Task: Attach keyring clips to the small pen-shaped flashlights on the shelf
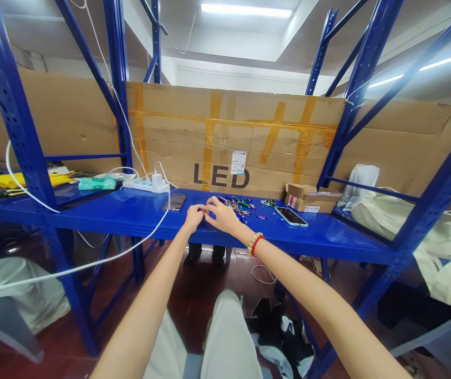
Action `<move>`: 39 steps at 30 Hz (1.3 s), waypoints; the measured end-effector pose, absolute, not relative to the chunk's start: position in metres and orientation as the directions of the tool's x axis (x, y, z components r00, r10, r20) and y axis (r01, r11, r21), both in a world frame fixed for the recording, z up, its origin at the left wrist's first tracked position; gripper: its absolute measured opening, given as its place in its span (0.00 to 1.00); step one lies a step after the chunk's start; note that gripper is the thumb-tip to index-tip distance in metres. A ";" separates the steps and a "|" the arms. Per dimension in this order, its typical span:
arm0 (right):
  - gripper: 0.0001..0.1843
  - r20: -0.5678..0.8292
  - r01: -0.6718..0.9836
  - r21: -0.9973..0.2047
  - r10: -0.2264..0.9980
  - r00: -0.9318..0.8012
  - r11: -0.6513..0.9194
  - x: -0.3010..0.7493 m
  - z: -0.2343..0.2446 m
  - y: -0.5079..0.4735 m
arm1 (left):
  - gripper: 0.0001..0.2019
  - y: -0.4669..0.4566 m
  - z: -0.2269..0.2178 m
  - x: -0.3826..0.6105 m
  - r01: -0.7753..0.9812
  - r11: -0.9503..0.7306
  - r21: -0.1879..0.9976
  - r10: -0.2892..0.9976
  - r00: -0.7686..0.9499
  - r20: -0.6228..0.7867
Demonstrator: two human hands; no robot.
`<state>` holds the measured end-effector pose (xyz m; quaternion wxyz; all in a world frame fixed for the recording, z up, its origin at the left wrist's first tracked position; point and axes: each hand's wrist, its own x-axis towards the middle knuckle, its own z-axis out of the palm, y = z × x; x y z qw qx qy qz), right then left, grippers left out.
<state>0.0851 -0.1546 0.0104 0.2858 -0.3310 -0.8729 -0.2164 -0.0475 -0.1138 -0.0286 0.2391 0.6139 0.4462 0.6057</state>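
Note:
Both my arms reach out over the blue shelf top (pixel 130 213). My left hand (pixel 193 217) and my right hand (pixel 220 212) meet at the fingertips, pinched together on a small item too tiny to name. Just behind my right hand lies a heap of small coloured carabiner clips (pixel 241 204). A bead bracelet with a red cord (pixel 255 243) is on my right wrist.
A phone (pixel 173 202) lies left of my hands, another phone (pixel 291 216) to the right. A white power strip (pixel 146 184) with charger and cable sits at the back left. A small cardboard box (pixel 307 198) and an "LED" carton wall (pixel 225 142) stand behind. Blue rack posts flank both sides.

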 end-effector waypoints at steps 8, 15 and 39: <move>0.15 0.642 0.809 0.072 0.593 -0.486 0.584 0.134 0.020 -0.139 | 0.13 -0.094 -0.023 -0.051 0.289 -0.336 0.897 0.861 -0.293 0.417; 0.12 0.538 0.935 -0.102 0.810 -0.236 0.340 0.189 0.022 -0.118 | 0.08 -0.070 -0.018 -0.048 0.313 -0.198 0.929 0.812 -0.478 0.334; 0.16 0.446 0.886 -0.195 0.843 -0.302 0.421 0.166 0.006 0.006 | 0.18 0.014 -0.005 -0.039 0.978 -0.204 0.036 0.822 0.151 0.549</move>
